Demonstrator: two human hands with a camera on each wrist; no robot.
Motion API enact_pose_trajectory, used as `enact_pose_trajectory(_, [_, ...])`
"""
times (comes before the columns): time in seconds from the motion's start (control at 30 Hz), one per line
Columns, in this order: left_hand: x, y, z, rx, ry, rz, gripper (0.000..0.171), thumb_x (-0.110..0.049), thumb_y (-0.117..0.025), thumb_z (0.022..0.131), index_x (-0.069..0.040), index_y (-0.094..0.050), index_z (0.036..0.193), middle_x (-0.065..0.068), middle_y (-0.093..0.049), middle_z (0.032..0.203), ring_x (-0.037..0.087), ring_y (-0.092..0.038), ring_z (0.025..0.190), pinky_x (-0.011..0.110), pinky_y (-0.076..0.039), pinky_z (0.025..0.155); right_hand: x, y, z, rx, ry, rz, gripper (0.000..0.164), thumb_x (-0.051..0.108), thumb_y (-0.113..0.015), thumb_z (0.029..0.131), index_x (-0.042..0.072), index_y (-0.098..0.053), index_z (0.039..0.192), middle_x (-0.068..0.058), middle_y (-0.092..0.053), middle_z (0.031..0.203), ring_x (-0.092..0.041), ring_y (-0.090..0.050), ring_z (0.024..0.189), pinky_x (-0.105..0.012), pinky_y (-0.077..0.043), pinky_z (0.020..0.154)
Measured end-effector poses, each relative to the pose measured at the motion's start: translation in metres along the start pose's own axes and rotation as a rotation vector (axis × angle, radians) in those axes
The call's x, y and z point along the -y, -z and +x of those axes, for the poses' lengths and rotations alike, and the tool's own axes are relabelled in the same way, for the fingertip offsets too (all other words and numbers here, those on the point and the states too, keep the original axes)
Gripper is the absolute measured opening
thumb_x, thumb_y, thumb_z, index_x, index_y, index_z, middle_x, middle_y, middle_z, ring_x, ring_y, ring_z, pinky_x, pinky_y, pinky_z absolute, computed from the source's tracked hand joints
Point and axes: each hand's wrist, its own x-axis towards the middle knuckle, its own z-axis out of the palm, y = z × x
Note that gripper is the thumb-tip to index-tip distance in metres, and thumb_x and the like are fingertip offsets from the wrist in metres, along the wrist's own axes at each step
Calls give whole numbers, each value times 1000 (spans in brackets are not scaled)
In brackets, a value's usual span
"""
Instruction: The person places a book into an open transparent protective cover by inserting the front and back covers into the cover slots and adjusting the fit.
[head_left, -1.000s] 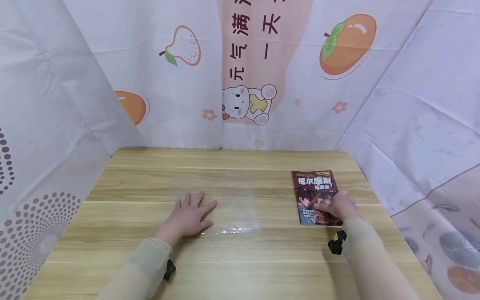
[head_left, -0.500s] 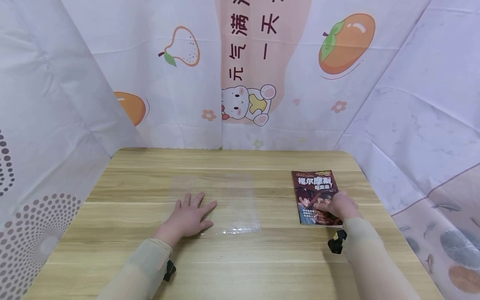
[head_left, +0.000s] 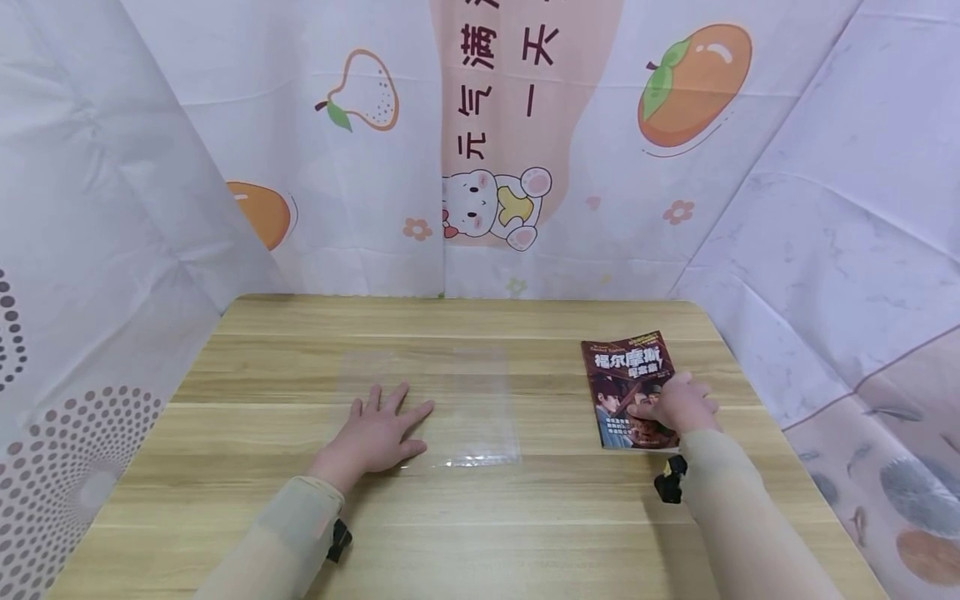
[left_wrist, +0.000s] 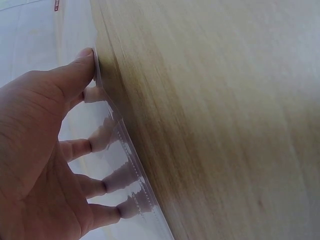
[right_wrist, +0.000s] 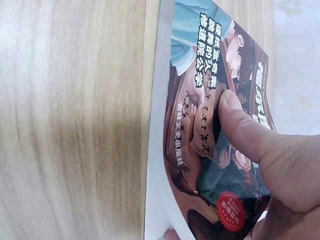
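A paperback book (head_left: 618,392) with a dark red illustrated cover lies at the right of the table. My right hand (head_left: 681,406) pinches its right side. In the right wrist view the thumb (right_wrist: 240,120) presses on the front cover of the book (right_wrist: 210,100), and a fingertip (right_wrist: 171,234) shows at its underside. The cover bows, with that side raised. My left hand (head_left: 378,433) lies with fingers spread on a clear plastic sheet (head_left: 480,408). In the left wrist view the fingers (left_wrist: 92,185) and thumb touch the near edge of the clear plastic (left_wrist: 125,145).
A wood-grain table (head_left: 480,533) carries everything. Behind it hangs a white curtain (head_left: 300,167) printed with fruit, letters and a cartoon animal. More patterned cloth (head_left: 862,292) encloses the right side, and dotted cloth (head_left: 82,442) the left.
The right side of the book has risen, and its top right corner has shifted slightly up and left. My right hand has moved up a little with it. The left hand stays in place.
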Motion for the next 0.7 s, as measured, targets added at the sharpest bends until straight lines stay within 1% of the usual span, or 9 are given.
enact_pose_trajectory(0.13, [0, -1, 1, -1, 0, 5, 63, -55, -55, 92, -35, -34, 149, 17, -17, 158, 56, -11, 135, 75, -18, 103, 0, 0, -1, 4, -8, 14, 119, 49, -79, 74, -23, -4, 132, -53, -21, 113, -67, -32, 104, -72, -40, 84])
enact_pose_trajectory(0.27, [1, -1, 1, -4, 1, 7, 63, -55, -54, 92, -35, -34, 148, 17, -18, 158, 57, -12, 135, 75, -18, 103, -1, -1, -1, 5, -1, 20, 114, 49, -79, 74, -22, -8, 128, -50, -23, 110, -66, -33, 104, -71, -41, 84])
enact_pose_trajectory(0.37, [1, -1, 1, -5, 0, 9, 62, -55, -54, 92, -35, -35, 148, 17, -18, 158, 57, -12, 135, 75, -18, 103, -3, -1, -2, 2, 14, 10, 115, 51, -79, 74, -23, -9, 128, -51, -24, 109, -66, -33, 104, -70, -41, 84])
enact_pose_trajectory(0.5, [1, -1, 0, -4, 1, 15, 62, -55, -54, 93, -35, -34, 148, 17, -18, 158, 57, -12, 135, 74, -18, 103, -5, -1, -3, -6, 25, 1, 121, 53, -78, 74, -23, -4, 133, -53, -23, 111, -67, -33, 105, -71, -41, 84])
enact_pose_trajectory(0.7, [0, 0, 0, -6, -2, 11, 62, -54, -54, 93, -35, -34, 148, 17, -18, 157, 57, -12, 135, 75, -18, 103, -6, -1, -2, -8, 30, -12, 120, 54, -77, 73, -23, -6, 133, -53, -25, 109, -67, -34, 105, -71, -41, 84])
